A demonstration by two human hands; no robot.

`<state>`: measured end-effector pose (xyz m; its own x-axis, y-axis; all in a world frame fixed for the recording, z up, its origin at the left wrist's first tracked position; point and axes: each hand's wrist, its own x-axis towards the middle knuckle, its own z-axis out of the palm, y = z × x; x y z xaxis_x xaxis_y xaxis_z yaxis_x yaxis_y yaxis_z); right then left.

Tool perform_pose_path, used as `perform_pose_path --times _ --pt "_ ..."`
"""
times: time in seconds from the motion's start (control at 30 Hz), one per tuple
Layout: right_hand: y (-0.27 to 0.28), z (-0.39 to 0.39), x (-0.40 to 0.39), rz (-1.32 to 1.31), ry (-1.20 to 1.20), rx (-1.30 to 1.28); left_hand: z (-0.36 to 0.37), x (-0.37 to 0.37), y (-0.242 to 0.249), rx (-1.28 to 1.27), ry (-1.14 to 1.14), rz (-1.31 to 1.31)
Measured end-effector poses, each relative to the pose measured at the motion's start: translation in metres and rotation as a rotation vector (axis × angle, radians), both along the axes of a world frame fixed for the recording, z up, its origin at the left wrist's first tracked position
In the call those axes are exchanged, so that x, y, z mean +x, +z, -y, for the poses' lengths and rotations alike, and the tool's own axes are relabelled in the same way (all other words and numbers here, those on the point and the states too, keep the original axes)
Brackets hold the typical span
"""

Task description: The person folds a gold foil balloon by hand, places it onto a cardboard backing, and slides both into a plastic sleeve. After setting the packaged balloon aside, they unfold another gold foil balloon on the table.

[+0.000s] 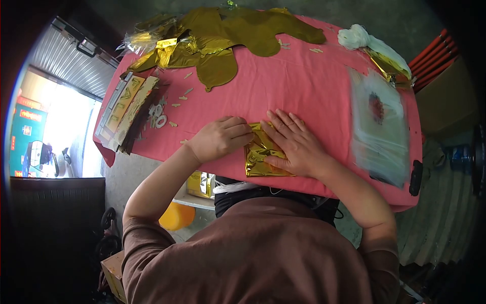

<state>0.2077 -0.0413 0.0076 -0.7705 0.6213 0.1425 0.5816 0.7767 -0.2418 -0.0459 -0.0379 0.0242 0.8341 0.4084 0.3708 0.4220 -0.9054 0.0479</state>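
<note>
A folded gold foil balloon (263, 161) lies as a shiny, creased rectangle at the near edge of the pink-covered table. My right hand (296, 144) rests flat on its upper right part, fingers stretched out and pressing down. At its upper left edge is my left hand (223, 138), with curled fingers closed on the foil's border; the fingertips are partly hidden. Farther back, flat unfolded gold foil balloons (217, 71) with rounded outlines spread across the table's far left and middle.
Clear plastic bags (379, 131) are stacked at the right. White string (354, 38) lies at the far right corner. Printed cards (124, 111) stand at the left, beside small pale strips and a white ring (161, 120). The pink cloth (314, 86) covers the table.
</note>
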Motion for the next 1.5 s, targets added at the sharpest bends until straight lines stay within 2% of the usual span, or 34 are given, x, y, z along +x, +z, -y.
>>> perform_pose_path --times 0.23,0.3,0.43,0.5,0.53,0.6,0.63,0.7,0.83,0.9,1.03,1.1,1.23,1.3,1.43,1.5 --pt "-0.001 0.000 0.002 0.005 0.041 0.033 0.020 0.000 0.008 -0.129 0.102 0.051" --pt "0.000 0.000 0.001 -0.002 0.034 0.015 0.018 -0.005 0.000 -0.305 0.102 0.221" --pt "0.001 0.000 0.001 0.019 0.033 0.006 0.014 -0.008 -0.001 -0.491 0.153 0.359" --pt "-0.002 0.000 0.001 0.011 0.035 0.024 0.011 -0.009 -0.002 -0.472 0.356 0.424" --pt "-0.001 0.000 0.001 0.011 0.038 0.027 0.012 -0.007 0.001 -0.469 0.359 0.425" --pt "0.004 0.000 0.000 0.039 0.035 -0.006 0.014 0.000 0.007 -0.598 0.469 0.369" --pt "0.004 0.000 0.000 0.041 0.037 -0.004 0.012 0.001 0.006 -0.596 0.470 0.371" --pt "0.002 0.000 -0.001 0.044 0.033 0.005 0.006 0.001 0.004 -0.461 0.236 0.346" --pt "0.003 0.000 0.000 0.041 0.038 0.001 -0.001 -0.001 0.005 -0.465 0.169 0.303" --pt "0.000 0.000 0.000 0.036 0.033 0.012 -0.004 -0.001 0.006 -0.364 0.107 0.214" --pt "0.003 0.000 0.000 0.046 0.031 -0.004 -0.005 0.001 0.013 -0.345 0.108 0.131" --pt "0.000 0.000 -0.001 0.047 0.033 0.014 -0.008 0.001 0.015 -0.281 0.072 -0.010" --pt "0.002 -0.001 0.000 0.036 0.034 -0.014 -0.010 0.006 0.015 -0.229 0.062 -0.060" --pt "0.000 -0.001 0.001 0.077 0.043 0.014 -0.002 0.010 0.016 -0.434 0.114 0.159" --pt "0.000 0.000 0.001 0.039 0.009 -0.018 0.013 0.020 0.012 -0.554 0.225 0.267" --pt "-0.001 0.000 0.001 0.084 0.006 0.030 0.021 0.019 0.016 -0.274 0.122 0.099"
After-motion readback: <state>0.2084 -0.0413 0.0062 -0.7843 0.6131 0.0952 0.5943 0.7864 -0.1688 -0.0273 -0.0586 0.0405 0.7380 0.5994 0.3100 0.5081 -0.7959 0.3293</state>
